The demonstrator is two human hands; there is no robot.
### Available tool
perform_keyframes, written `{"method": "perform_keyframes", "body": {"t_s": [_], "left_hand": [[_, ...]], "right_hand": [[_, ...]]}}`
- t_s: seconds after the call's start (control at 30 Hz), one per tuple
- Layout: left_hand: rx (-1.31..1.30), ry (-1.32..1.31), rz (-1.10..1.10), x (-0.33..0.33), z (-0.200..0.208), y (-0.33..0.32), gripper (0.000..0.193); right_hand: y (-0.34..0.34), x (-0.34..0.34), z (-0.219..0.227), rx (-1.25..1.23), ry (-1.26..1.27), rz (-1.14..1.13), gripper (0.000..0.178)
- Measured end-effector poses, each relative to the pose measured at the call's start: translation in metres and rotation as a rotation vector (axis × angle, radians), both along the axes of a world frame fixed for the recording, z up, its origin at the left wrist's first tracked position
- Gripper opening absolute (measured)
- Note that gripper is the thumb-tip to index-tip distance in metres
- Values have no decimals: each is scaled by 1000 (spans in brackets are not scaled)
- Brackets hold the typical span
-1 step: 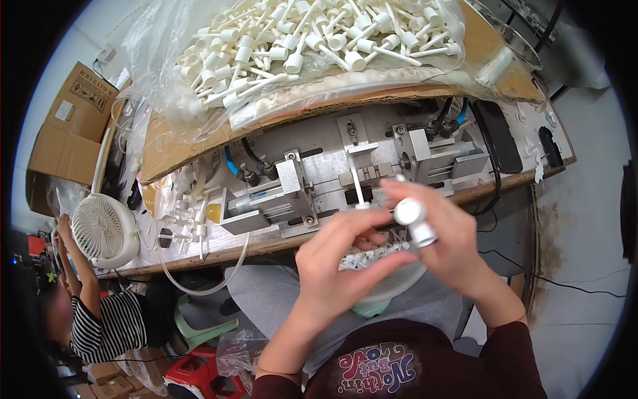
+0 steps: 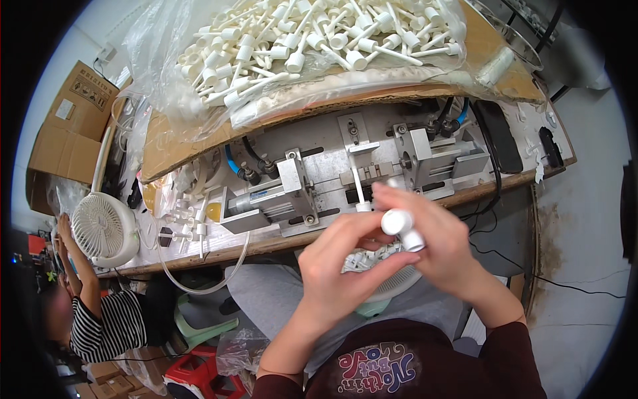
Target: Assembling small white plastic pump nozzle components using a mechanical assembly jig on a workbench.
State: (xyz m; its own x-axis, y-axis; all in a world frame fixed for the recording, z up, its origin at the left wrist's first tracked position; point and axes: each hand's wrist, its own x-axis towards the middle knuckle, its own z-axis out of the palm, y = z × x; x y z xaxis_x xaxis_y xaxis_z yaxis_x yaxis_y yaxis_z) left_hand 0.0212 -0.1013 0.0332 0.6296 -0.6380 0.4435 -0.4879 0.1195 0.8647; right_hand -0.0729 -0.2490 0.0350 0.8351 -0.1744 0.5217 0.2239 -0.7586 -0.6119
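Observation:
My right hand (image 2: 438, 243) holds two white ribbed caps with stems (image 2: 397, 222), their closed ends towards me; its fingers hide most of the stems. From the left, my left hand (image 2: 335, 266) comes against the same caps, thumb at the lower one and forefinger by the upper one. Just beyond my hands, another white capped stem (image 2: 359, 189) rests at the middle of a metal bench fixture (image 2: 365, 174). Below my hands, on my lap, sits a round pale basket (image 2: 401, 282) with many small white parts, partly covered by my fingers.
A large heap of white capped stems (image 2: 319, 36) lies in clear plastic on a cardboard sheet above the fixture. Pneumatic cylinders (image 2: 266, 199) flank the fixture. A white fan (image 2: 105, 229) and loose parts stand left. A co-worker in a striped sleeve (image 2: 109, 322) is at far left.
The caps in my right hand have shifted slightly left and turned. My left thumb and forefinger, which were a little apart from them, now meet them.

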Motion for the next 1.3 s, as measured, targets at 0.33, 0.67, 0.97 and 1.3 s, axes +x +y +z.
{"method": "perform_keyframes", "body": {"t_s": [0.33,0.67,0.97,1.3], "left_hand": [[-15,103,-30,2,-7,8,39],[238,-369,149,12,-17,8,37],[476,-781,157,27,-16,-4,29],[384,-406,52,47,25,-2,25]], "right_hand": [[-1,10,-9,-24,-31,52,52],[-11,3,-12,179,-12,-152,37],[-24,-15,1,737,101,38,50],[-23,-21,30,177,-53,-76,28]]}}
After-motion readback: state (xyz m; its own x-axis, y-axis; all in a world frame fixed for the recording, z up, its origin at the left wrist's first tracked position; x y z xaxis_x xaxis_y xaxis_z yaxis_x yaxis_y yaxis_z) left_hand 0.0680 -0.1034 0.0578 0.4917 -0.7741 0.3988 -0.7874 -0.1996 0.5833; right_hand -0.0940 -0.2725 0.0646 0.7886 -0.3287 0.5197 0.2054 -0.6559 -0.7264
